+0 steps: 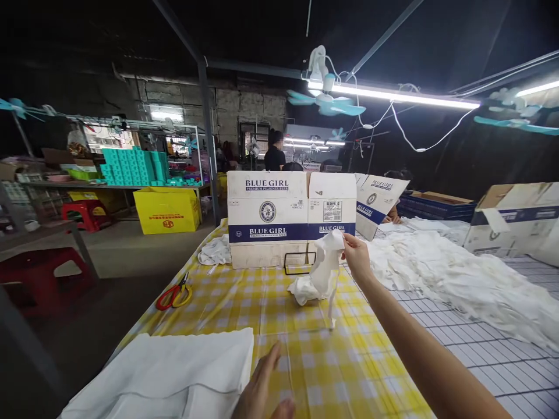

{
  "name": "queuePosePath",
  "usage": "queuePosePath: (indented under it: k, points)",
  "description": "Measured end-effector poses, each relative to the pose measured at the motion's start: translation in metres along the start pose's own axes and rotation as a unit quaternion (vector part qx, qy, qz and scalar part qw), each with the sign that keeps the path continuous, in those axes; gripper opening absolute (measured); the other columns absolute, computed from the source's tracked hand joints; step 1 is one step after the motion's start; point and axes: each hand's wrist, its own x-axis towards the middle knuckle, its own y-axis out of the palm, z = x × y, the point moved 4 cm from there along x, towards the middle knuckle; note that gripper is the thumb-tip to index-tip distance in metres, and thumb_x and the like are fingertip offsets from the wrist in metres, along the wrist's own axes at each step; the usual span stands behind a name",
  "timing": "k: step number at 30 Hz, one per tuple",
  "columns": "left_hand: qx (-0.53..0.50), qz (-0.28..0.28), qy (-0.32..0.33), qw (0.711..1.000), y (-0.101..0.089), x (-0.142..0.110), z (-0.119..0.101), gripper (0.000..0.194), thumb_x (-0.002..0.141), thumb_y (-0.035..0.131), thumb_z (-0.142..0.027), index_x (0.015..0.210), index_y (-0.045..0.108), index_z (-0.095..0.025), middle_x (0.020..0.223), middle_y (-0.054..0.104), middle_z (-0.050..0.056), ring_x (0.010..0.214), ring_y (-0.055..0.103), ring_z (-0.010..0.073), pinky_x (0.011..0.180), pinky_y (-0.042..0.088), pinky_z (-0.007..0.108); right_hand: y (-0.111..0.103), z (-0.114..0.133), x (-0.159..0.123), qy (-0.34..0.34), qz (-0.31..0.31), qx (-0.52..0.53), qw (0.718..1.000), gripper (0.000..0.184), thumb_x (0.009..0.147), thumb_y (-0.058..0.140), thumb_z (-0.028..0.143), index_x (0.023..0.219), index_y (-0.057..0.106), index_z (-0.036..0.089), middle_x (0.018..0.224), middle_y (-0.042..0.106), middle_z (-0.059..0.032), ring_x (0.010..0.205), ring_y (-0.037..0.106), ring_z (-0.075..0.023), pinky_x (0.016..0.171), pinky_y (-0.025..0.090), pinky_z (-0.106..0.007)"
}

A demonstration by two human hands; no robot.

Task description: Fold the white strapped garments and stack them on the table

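Note:
My right hand [356, 254] pinches the upper edge of a crumpled white cloth piece [322, 270], which hangs over the checked tablecloth with a thin strip trailing down. Low in the middle, my left hand [262, 384] has its fingers stretched out and apart, with nothing held. Beside it on the left lies a flat stack of white fabric [192, 361]; I cannot tell whether the hand touches it. Farther back on the left rest scissors [175, 295] with red and yellow handles. A black wire frame [290, 265] stands behind the hanging cloth, against a cardboard box.
The Blue Girl cardboard box [268, 215] stands upright across the table's back. A heap of white cloth pieces [454, 273] covers much of the right side. A yellow bin [166, 210] and red stools [43, 273] stand on the floor at left. Other people sit or stand behind the boxes.

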Motion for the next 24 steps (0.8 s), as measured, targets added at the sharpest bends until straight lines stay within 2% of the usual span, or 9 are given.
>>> queuePosePath:
  k: [4, 7, 10, 12, 14, 17, 20, 22, 24]
  points:
    - [-0.118, -0.059, -0.006, 0.991, 0.033, 0.035, -0.046, 0.067, 0.077, 0.056, -0.038, 0.137, 0.03, -0.022, 0.136, 0.04, 0.013, 0.121, 0.043, 0.0255, 0.096, 0.04, 0.039, -0.025, 0.04, -0.025, 0.006, 0.043, 0.091, 0.995, 0.036, 0.079, 0.046, 0.041, 0.097, 0.064, 0.016, 0.07, 0.059, -0.0016, 0.052, 0.044, -0.0108, 0.045, 0.038, -0.022]
    - [-0.203, -0.054, -0.015, 0.978, 0.048, 0.056, -0.079, 0.064, 0.075, 0.058, -0.043, 0.131, 0.037, -0.02, 0.13, 0.045, 0.015, 0.115, 0.047, 0.0259, 0.087, 0.045, 0.034, -0.031, 0.06, -0.054, 0.025, 0.115, 0.129, 0.985, 0.029, 0.078, 0.05, 0.04, 0.081, 0.064, 0.015, 0.06, 0.052, 0.0004, 0.05, 0.041, -0.0104, 0.044, 0.036, -0.021]
    - [-0.278, -0.027, -0.022, 0.96, 0.059, 0.064, -0.097, 0.051, 0.076, 0.057, -0.049, 0.113, 0.055, -0.015, 0.106, 0.062, 0.011, 0.098, 0.058, 0.0239, 0.076, 0.047, 0.028, -0.031, 0.065, -0.081, 0.016, 0.175, 0.074, 0.982, 0.029, 0.078, 0.051, 0.04, 0.064, 0.058, 0.015, 0.052, 0.04, 0.0031, 0.049, 0.035, -0.0087, 0.043, 0.028, -0.02]
    - [-0.313, -0.035, -0.06, 0.947, 0.062, 0.065, -0.095, 0.046, 0.074, 0.058, -0.052, 0.099, 0.062, -0.013, 0.087, 0.067, 0.009, 0.082, 0.062, 0.0219, 0.067, 0.047, 0.026, -0.031, 0.06, -0.092, 0.001, 0.206, 0.04, 0.978, 0.031, 0.077, 0.053, 0.04, 0.058, 0.054, 0.016, 0.051, 0.037, 0.0042, 0.049, 0.032, -0.0078, 0.043, 0.024, -0.019]
    - [-0.363, -0.066, -0.105, 0.924, 0.06, 0.069, -0.086, 0.046, 0.071, 0.062, -0.052, 0.095, 0.064, -0.012, 0.081, 0.068, 0.008, 0.072, 0.063, 0.0206, 0.061, 0.047, 0.026, -0.033, 0.05, -0.093, -0.007, 0.226, 0.017, 0.974, 0.033, 0.074, 0.056, 0.041, 0.054, 0.052, 0.016, 0.049, 0.035, 0.0052, 0.047, 0.03, -0.0071, 0.042, 0.022, -0.019]
    - [-0.456, -0.087, -0.115, 0.878, 0.046, 0.084, -0.079, 0.046, 0.069, 0.066, -0.047, 0.1, 0.062, -0.012, 0.085, 0.07, 0.009, 0.072, 0.065, 0.0203, 0.065, 0.049, 0.027, -0.044, 0.036, -0.073, -0.008, 0.207, 0.002, 0.978, 0.032, 0.073, 0.057, 0.042, 0.054, 0.055, 0.015, 0.048, 0.038, 0.0048, 0.047, 0.033, -0.0079, 0.043, 0.025, -0.02]
    - [-0.505, -0.04, -0.093, 0.857, 0.025, 0.1, -0.087, 0.042, 0.071, 0.067, -0.042, 0.098, 0.064, -0.01, 0.085, 0.07, 0.011, 0.075, 0.066, 0.0203, 0.068, 0.05, 0.028, -0.064, 0.029, -0.043, -0.014, 0.14, -0.001, 0.99, 0.029, 0.074, 0.054, 0.042, 0.068, 0.063, 0.016, 0.058, 0.052, 0.0001, 0.056, 0.044, -0.0127, 0.05, 0.035, -0.023]
    - [-0.518, 0.018, -0.074, 0.852, 0.013, 0.102, -0.097, 0.039, 0.073, 0.066, -0.038, 0.099, 0.064, -0.009, 0.087, 0.07, 0.012, 0.078, 0.066, 0.0207, 0.071, 0.05, 0.028, -0.076, 0.029, -0.029, -0.019, 0.101, -0.003, 0.995, 0.03, 0.075, 0.052, 0.042, 0.08, 0.066, 0.016, 0.073, 0.06, -0.004, 0.067, 0.05, -0.0164, 0.06, 0.04, -0.026]
    - [-0.524, 0.08, -0.069, 0.845, 0.007, 0.099, -0.104, 0.038, 0.075, 0.065, -0.035, 0.102, 0.063, -0.008, 0.088, 0.07, 0.012, 0.08, 0.066, 0.0215, 0.074, 0.05, 0.029, -0.082, 0.028, -0.025, -0.019, 0.09, -0.007, 0.996, 0.032, 0.077, 0.049, 0.042, 0.088, 0.066, 0.017, 0.087, 0.063, -0.0066, 0.076, 0.053, -0.0186, 0.067, 0.042, -0.029]
